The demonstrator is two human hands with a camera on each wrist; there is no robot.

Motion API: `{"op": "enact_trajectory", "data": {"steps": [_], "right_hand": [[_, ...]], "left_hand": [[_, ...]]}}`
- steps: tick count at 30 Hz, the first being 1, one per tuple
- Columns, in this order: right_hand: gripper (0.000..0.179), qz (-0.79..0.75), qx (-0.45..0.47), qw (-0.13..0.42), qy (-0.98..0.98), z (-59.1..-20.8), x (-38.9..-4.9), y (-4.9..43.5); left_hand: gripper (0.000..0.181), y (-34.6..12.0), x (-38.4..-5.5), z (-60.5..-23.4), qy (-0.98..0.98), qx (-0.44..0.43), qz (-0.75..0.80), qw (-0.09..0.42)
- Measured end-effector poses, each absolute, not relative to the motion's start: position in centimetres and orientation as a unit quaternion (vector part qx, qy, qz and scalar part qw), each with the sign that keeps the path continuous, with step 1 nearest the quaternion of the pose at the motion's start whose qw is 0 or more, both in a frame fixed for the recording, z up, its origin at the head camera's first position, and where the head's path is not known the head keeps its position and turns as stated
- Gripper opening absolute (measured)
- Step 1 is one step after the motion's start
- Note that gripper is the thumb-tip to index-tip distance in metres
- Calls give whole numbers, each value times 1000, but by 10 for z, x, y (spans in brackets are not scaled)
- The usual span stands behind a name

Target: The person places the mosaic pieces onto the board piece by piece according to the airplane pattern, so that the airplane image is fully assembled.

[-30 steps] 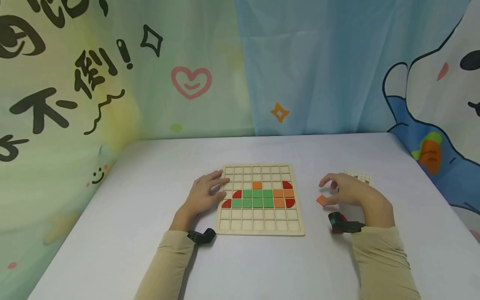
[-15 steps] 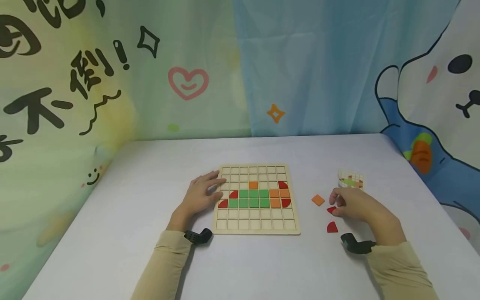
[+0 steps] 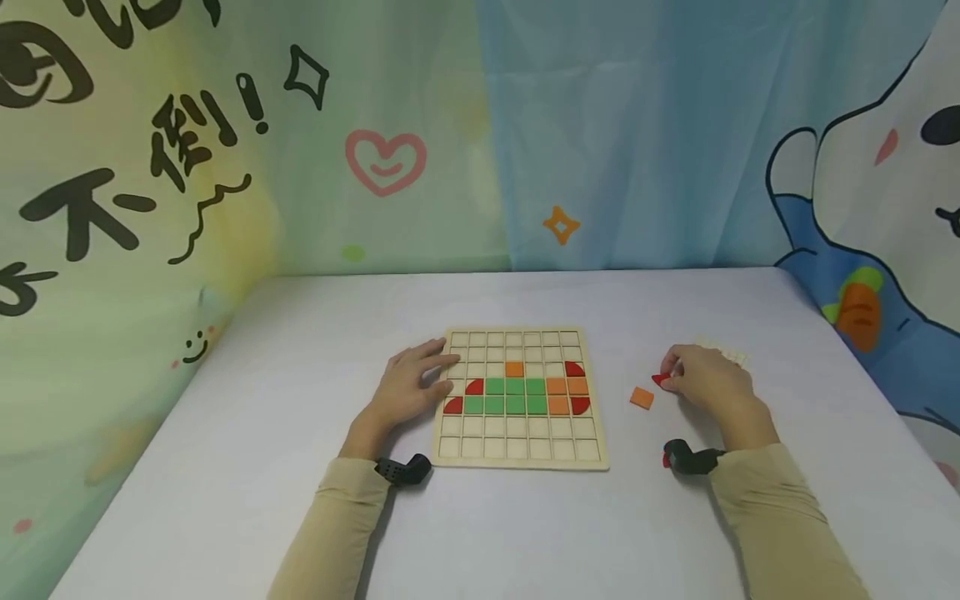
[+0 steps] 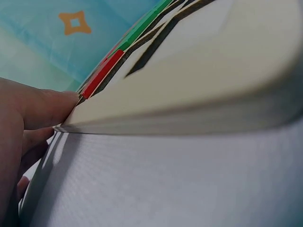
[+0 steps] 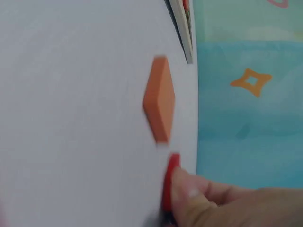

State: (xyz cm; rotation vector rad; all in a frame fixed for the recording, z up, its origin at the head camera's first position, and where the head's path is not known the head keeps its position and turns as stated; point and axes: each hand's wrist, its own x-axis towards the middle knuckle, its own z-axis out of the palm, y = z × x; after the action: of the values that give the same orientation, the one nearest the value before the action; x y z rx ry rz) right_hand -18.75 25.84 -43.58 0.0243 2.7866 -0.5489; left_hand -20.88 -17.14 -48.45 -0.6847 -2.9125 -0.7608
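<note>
A square wooden grid board point(image 3: 525, 451) lies mid-table with green, orange and red tiles set in its cells. My left hand point(image 3: 401, 390) rests at its left edge, fingers loosely extended over the rim; in the left wrist view the thumb point(image 4: 52, 106) touches the board's edge point(image 4: 189, 113). Right of the board, my right hand point(image 3: 708, 383) pinches a red quarter-circle tile point(image 3: 659, 380) between thumb and fingers, and the right wrist view shows the same red tile point(image 5: 170, 182). Close by lies a loose orange square tile point(image 3: 641, 397), also visible as an orange tile point(image 5: 160, 101) there.
Another red tile point(image 3: 666, 460) lies mostly hidden under the right wrist camera point(image 3: 693, 458). Behind my right hand a small pattern card point(image 3: 735, 357) is partly covered. A printed curtain point(image 3: 637, 133) hangs at the table's back edge.
My right hand has let go of the orange tile, then taken a red quarter-circle tile and carried it toward the back of the table. The left hand stays on the board.
</note>
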Motion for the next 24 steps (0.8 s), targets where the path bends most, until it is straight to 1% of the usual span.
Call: {"op": "enact_trajectory", "data": {"steps": [5, 11, 17, 22, 24], "right_hand": [[21, -183, 53, 119, 975, -442, -209, 236], [25, -197, 100, 111, 969, -443, -224, 203], [28, -218, 134, 102, 961, -444, -226, 188], [25, -251, 147, 81, 953, -448, -220, 190], [25, -260, 139, 71, 953, -449, -218, 191]], "left_hand": [[47, -173, -211, -483, -945, -220, -239, 29], [47, -175, -210, -484, -946, -217, -240, 30], [47, -175, -209, -484, -946, -219, -239, 31], [47, -172, -210, -484, -944, -223, -244, 22], [47, -172, -211, -484, -943, -223, -246, 19]]}}
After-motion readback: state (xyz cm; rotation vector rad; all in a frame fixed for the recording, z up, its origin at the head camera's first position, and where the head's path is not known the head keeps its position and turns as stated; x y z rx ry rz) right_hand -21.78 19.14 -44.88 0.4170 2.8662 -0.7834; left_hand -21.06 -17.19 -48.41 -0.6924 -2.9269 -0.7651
